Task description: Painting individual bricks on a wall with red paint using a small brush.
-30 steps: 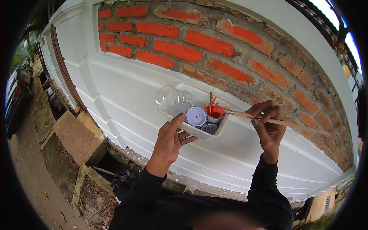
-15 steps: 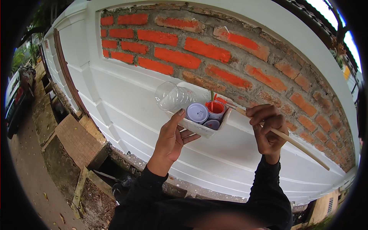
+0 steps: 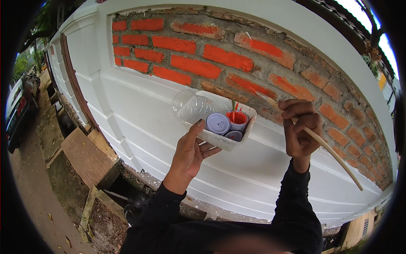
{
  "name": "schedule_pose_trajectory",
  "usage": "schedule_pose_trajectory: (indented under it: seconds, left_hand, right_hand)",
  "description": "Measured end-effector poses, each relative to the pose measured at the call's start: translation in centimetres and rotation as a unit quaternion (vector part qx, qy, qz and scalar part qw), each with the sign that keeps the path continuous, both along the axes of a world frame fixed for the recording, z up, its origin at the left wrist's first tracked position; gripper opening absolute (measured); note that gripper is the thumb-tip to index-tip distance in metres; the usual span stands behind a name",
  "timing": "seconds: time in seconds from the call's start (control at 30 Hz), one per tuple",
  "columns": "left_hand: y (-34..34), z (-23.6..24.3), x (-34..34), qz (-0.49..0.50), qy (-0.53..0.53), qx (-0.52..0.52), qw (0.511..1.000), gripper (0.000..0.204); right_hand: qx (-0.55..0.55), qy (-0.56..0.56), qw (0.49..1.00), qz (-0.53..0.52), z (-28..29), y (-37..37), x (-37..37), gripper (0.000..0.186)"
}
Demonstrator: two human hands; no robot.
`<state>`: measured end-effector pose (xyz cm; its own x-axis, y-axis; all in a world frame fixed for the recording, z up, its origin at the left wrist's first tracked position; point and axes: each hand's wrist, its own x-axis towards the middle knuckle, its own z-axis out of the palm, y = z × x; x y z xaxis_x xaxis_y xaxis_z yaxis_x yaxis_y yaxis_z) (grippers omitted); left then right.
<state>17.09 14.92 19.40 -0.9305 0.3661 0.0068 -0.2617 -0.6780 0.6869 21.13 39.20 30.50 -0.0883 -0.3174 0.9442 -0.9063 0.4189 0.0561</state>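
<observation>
My left hand [image 3: 189, 152] grips the near left side of a white plastic tub [image 3: 230, 145], its thumb over the rim. Inside stand an open can of orange-red paint [image 3: 237, 120] with a stick in it, a lidded can [image 3: 218, 123], a third can [image 3: 234, 136] and a clear plastic bottle [image 3: 190, 106] leaning out at the left. In my right hand [image 3: 301, 127] is a long wooden-handled paintbrush [image 3: 325, 146], fingers closed round it. Its bristle end meets or lies just over a partly orange brick [image 3: 250, 86] in the wall.
A brick panel [image 3: 220, 51] is set in a white wall [image 3: 139, 101]; its left bricks are bright orange, the right ones mostly dull. A ledge runs beneath the panel. A paved path and a parked car [image 3: 19, 110] lie at far left, with a paved slab [image 3: 87, 154] nearer.
My right hand has lifted the brush from over the open paint can, up to the brick above the tub. My left hand and the tub have stayed nearly where they were.
</observation>
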Motion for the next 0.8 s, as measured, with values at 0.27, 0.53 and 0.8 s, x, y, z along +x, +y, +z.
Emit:
schedule_pose_trajectory:
  seconds: [0.27, 0.53, 0.8]
  left_hand:
    - [0.1, -0.3, 0.1, -0.004, 0.001, -0.011, 1.000, 0.067]
    - [-0.7, -1.0, 0.5, -0.002, 0.018, -0.004, 1.000, 0.062]
    - [-1.0, -1.9, 0.9, -0.005, 0.008, -0.011, 1.000, 0.063]
  right_hand:
    - [-0.007, 0.075, 0.995, -0.072, 1.5, -0.7, -3.1, 0.023]
    - [0.019, 0.112, 0.983, -0.144, 1.1, -2.3, -2.2, 0.025]
    - [0.015, 0.134, 0.972, -0.191, 0.5, -2.4, -2.0, 0.024]
